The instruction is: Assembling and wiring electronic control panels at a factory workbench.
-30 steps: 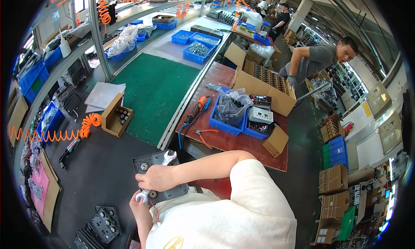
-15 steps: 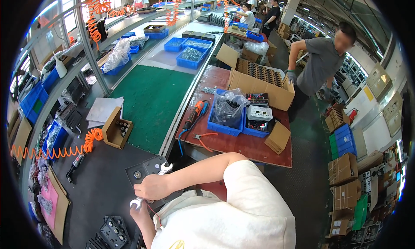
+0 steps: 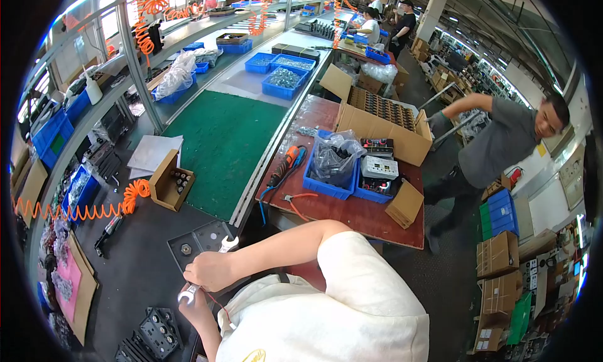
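Note:
My right hand [image 3: 212, 271] is closed round the middle of a silver open-end wrench [image 3: 229, 243], whose jaws stick out at both sides of the fist. Close below, my left hand [image 3: 198, 307] has its fingers curled at the wrench's lower jaw; part of its grip is hidden. A thin red wire runs beside the wrists. Under and beyond my hands lies a shallow black tray-like part [image 3: 204, 235] with a round metal nut [image 3: 186, 249] on it. Black housings with round metal fittings [image 3: 160, 330] lie nearer on the dark bench.
A small cardboard box of metal parts [image 3: 171, 185] and a coiled orange hose [image 3: 137, 195] are beyond my hands. On the red table lie an orange-black power tool [image 3: 286, 164], pliers [image 3: 298, 205] and blue bins [image 3: 326, 186]. A co-worker [image 3: 502, 136] stands past the large carton [image 3: 383, 133].
My hands and the wrench have shifted slightly left within the view. The co-worker has stepped right and leans, one arm stretched toward the carton. The whole view has turned a little.

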Motion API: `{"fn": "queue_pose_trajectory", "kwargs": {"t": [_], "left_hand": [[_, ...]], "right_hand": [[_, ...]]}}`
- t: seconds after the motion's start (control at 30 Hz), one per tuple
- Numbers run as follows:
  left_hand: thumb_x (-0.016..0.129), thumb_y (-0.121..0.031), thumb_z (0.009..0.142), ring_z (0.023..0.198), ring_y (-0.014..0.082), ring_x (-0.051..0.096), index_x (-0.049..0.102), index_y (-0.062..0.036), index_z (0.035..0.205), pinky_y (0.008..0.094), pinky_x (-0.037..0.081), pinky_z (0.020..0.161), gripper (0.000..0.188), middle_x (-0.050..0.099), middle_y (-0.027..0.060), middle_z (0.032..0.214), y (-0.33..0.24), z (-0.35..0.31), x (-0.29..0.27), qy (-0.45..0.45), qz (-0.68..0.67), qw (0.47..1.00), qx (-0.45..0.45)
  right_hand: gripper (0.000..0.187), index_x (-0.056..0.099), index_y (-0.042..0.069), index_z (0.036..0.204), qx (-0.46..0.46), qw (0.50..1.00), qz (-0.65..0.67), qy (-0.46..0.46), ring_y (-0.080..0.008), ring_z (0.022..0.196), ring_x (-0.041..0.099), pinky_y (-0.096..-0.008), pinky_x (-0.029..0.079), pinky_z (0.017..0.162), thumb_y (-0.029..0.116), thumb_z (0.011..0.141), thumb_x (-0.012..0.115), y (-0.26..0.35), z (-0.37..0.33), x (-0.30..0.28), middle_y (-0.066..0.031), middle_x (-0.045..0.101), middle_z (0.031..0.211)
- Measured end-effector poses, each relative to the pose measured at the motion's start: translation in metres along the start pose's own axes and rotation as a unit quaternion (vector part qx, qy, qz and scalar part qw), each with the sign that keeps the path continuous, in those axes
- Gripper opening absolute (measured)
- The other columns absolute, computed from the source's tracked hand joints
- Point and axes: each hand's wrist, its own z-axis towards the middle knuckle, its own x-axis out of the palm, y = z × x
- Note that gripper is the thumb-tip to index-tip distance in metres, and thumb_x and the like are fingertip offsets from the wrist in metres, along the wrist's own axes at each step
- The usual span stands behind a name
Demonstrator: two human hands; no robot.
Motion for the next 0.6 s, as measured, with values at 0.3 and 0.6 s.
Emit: {"fn": "queue_pose_trajectory", "kwargs": {"t": [0.3, 0.6], "left_hand": [[0.046, 0.010, 0.079, 0.081, 0.0126, 0.058, 0.058, 0.0064, 0.102, 0.0235, 0.046, 0.072, 0.026, 0.061, 0.0063, 0.092, -0.009, 0.007, -0.003, 0.013, -0.043, 0.998, -0.032], [0.041, 0.013, 0.073, 0.084, 0.0155, 0.058, 0.056, 0.0061, 0.104, 0.0259, 0.045, 0.075, 0.035, 0.060, 0.0087, 0.093, -0.004, -0.004, -0.009, -0.021, -0.030, 0.999, -0.031]], "right_hand": [[0.015, 0.055, 0.005, 0.079, -0.182, 0.976, -0.113, -0.048, -0.0214, 0.061, 0.061, -0.0324, 0.048, 0.050, 0.017, 0.073, 0.061, -0.024, 0.004, -0.005, -0.0059, 0.052, 0.072], [0.015, 0.056, 0.005, 0.080, -0.256, 0.946, -0.194, -0.031, -0.0203, 0.060, 0.061, -0.0299, 0.047, 0.047, 0.019, 0.075, 0.059, -0.017, 0.007, -0.010, -0.0061, 0.055, 0.072]]}}
